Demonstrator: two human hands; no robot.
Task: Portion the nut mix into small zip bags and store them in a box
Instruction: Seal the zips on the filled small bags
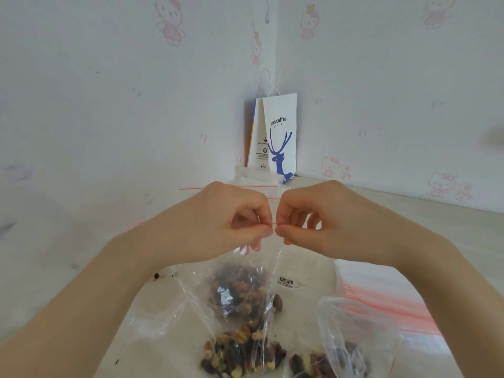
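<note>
Zip bag (246,271) w/ nut mix (238,294) inside hangs mid-frame, just above the table (450,225), held up by its red zip strip. From my end I see the left hand (234,222) pinching that strip btwn thumb and forefinger, other fingers curled in. The right hand (308,219) pinches it the same way just beside it, both sets of fingertips nearly touching. The bag's lower part is about half full. Can't tell if the zip is fully sealed.

Below it, a nut heap (240,353) lies on the table under crumpled clear plastic. To the right of that is a 2nd clear bag (351,331), mouth gaping, w/ some nuts at its bottom. Further right is a stack of empty bags (381,298) w/ pink strips, partly under the right forearm. A barcode label (286,282) sits near the stack. A white paper bag (282,137) w/ a blue deer stands upright in the far corner.
</note>
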